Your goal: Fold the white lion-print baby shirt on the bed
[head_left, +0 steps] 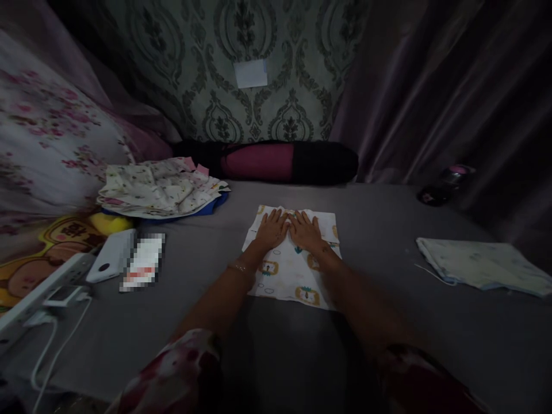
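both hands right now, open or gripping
Left hand: open, flat on the printed cloth.
Right hand: open, flat on the same cloth.

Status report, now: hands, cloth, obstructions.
Left hand and right hand flat on white printed cloth. Cloth on grey sheet. Nothing else atop it; fabric stack apart, to the left.

On the flat grey fabric sheet, a white rectangular patterned cloth lies under the bare left hand and bare right hand; behind it, a long black-and-magenta cylindrical bundle lies before the grey patterned wall; to the cloth's left sits a pale layered printed-fabric stack; nearer the front there, a white rectangular device lies between a white plastic power strip and a white pixelated flat item; far right lies a pale folded cloth, a dark pink-topped object behind it.
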A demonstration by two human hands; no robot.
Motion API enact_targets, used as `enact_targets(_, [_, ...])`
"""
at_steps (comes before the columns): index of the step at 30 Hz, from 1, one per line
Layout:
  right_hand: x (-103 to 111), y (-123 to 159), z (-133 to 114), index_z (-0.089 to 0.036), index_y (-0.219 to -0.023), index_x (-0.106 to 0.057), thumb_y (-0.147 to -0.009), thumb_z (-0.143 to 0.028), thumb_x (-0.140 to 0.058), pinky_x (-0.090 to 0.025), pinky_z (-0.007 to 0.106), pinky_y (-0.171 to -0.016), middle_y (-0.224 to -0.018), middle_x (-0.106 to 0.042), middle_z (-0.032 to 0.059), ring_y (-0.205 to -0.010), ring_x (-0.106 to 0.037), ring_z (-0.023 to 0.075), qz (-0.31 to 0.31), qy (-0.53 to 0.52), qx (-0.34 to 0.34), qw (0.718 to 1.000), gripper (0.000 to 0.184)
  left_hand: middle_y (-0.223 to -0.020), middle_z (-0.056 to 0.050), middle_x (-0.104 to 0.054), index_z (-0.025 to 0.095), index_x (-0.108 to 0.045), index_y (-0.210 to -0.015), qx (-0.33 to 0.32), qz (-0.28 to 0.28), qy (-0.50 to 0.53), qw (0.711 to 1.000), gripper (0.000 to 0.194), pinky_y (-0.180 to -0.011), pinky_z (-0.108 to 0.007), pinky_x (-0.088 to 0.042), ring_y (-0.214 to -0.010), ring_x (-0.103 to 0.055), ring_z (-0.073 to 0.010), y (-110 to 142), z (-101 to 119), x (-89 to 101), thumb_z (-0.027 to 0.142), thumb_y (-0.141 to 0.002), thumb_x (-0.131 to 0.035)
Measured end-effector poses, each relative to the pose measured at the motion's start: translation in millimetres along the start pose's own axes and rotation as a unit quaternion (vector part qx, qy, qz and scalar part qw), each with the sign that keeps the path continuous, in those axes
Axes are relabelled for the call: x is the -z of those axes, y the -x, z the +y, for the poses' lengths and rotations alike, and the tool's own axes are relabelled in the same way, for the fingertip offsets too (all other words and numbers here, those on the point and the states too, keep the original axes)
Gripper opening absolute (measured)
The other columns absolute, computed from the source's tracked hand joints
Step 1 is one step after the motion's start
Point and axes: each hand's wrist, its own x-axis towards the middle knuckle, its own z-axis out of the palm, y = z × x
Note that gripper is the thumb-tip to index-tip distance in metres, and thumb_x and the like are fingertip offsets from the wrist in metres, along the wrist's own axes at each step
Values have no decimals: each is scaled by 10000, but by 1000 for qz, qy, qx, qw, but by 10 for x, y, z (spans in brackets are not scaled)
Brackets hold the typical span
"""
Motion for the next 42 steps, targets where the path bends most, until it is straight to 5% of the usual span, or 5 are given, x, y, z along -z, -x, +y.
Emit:
enact_targets(3, [42,29,32,-218,-1511,-345,-1008,-367,-205,-129,598,-1154,-1592,-288,85,-1466,-209,286,22,0,-50,999,544,-1544,-114,-380,176,-412,-1472,43,57,-10,997,587,-1194,-519,-158,-1467,-242,-291,16,7,-10,470,-1000,-225])
enact_targets(18, [46,78,55,-217,-1504,-362,-1000,-355,-234,-143,614,-1140,-1598,-270,84,-1469,-187,290,12,-22,-94,995,538,-1556,-133,-351,198,-397,-1481,82,19,11,996,656,-1172,-576,-154,-1453,-265,-330,13,-24,-30,570,-964,-241])
enact_targets(24, [-39,119,145,-68,-1472,-390,-994,-367,-220,-152,611,-1129,-1550,-322,212,-1446,-232,333,124,-13,-183,975,588,-1543,-197,-345,96,-409,-1463,173,43,7,984,672,-1152,-594,-189,-1444,-267,-360,21,-14,8,506,-978,-190])
enact_targets(35, [35,123,194,-72,-1501,-326,-987,-378,-244,-160,602,-1142,-1582,-258,195,-1471,-170,324,41,-54,-197,978,604,-1547,-212,-327,72,-401,-1445,179,21,37,983,670,-1150,-542,-230,-1441,-262,-361,-16,-53,18,524,-973,-249])
enact_targets(42, [205,240,792,-133,-1406,-478,-996,-399,-330,-489,349,-937,-1213,-657,150,-1130,-602,238,50,-235,-212,947,510,-1325,-253,-526,31,-488,-1260,246,2,132,960,545,-1034,-380,-402,-1248,-515,-323,90,-444,325,454,-918,-523])
